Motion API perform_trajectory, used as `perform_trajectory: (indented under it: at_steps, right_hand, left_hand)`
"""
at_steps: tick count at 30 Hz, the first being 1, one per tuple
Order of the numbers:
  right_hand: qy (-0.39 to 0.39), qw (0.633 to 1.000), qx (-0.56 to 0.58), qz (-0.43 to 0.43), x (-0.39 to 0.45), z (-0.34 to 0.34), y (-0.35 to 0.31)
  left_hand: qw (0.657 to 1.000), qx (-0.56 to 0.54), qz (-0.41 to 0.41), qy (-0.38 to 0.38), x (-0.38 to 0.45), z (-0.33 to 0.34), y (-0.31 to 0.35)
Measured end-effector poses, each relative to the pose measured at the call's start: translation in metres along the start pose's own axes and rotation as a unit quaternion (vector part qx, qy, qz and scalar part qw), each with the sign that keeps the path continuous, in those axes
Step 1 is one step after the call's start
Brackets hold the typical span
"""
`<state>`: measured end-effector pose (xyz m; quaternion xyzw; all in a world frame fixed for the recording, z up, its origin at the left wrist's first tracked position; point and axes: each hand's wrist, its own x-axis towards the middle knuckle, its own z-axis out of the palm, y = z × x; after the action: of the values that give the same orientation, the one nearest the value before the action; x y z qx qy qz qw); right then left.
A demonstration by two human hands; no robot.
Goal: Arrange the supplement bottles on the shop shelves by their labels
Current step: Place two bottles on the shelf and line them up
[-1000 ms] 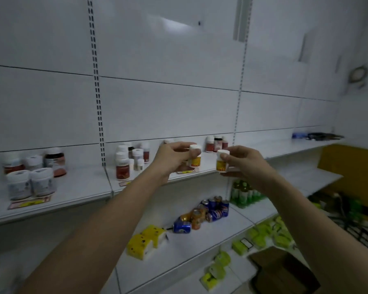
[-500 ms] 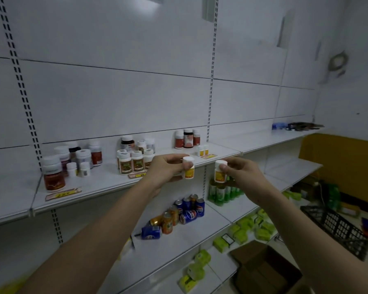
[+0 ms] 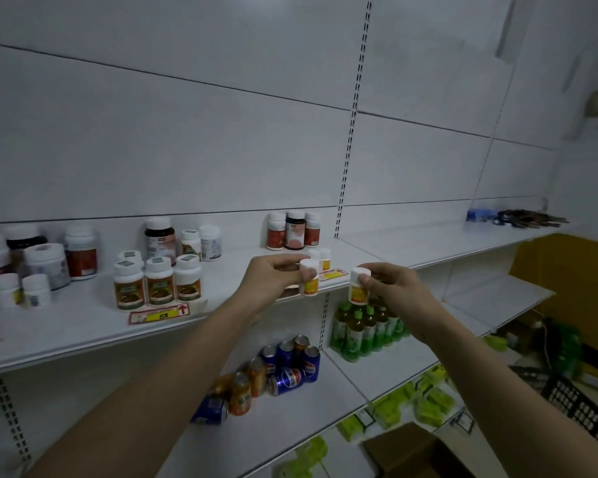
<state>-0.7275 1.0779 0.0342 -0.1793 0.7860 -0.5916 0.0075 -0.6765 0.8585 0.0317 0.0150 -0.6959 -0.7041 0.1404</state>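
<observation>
Legible text scarce. Yellow-red price tag (image 3: 159,314) on upper shelf (image 3: 83,326) front edge, 8 o'clock of frame: inverted digits, roughly "82", plus red arrow. Second yellow tag (image 3: 332,274) at shelf edge near centre: print unreadable. Blue cans (image 3: 292,365) on lower shelf, 6 o'clock: Pepsi-style globe logo, lettering blurred. Bottle labels, all groups: too blurred to read.
</observation>
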Motion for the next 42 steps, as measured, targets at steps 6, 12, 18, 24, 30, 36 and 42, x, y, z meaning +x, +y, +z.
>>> perform_trajectory:
  at_steps: [6, 12, 18, 24, 30, 36, 42]
  right_hand:
    - [-0.025, 0.999, 0.037, -0.022, 0.073, -0.019, 0.021]
    - [-0.088, 0.993, 0.061, -0.044, 0.16, -0.028, 0.053]
    - [-0.148, 0.984, 0.065, -0.069, 0.236, -0.039, 0.076]
    - [-0.222, 0.973, 0.021, -0.053, 0.278, -0.032, 0.1]
    - [-0.272, 0.961, -0.004, -0.054, 0.297, -0.02, 0.113]
    - [-0.317, 0.945, -0.047, -0.064, 0.306, -0.014, 0.118]
    - [-0.349, 0.93, -0.072, -0.094, 0.308, -0.018, 0.115]
  left_hand:
    - [0.999, 0.016, 0.012, 0.043, 0.061, 0.02, -0.006]
    - [0.993, 0.045, 0.015, 0.109, 0.114, 0.042, -0.027]
    - [0.98, 0.076, 0.027, 0.184, 0.155, 0.052, -0.02]
    - [0.964, 0.09, 0.011, 0.248, 0.168, 0.048, -0.033]
    - [0.958, 0.109, -0.004, 0.266, 0.182, 0.037, -0.043]
    - [0.959, 0.098, -0.017, 0.264, 0.195, 0.029, -0.054]
    - [0.964, 0.078, -0.033, 0.253, 0.202, 0.024, -0.066]
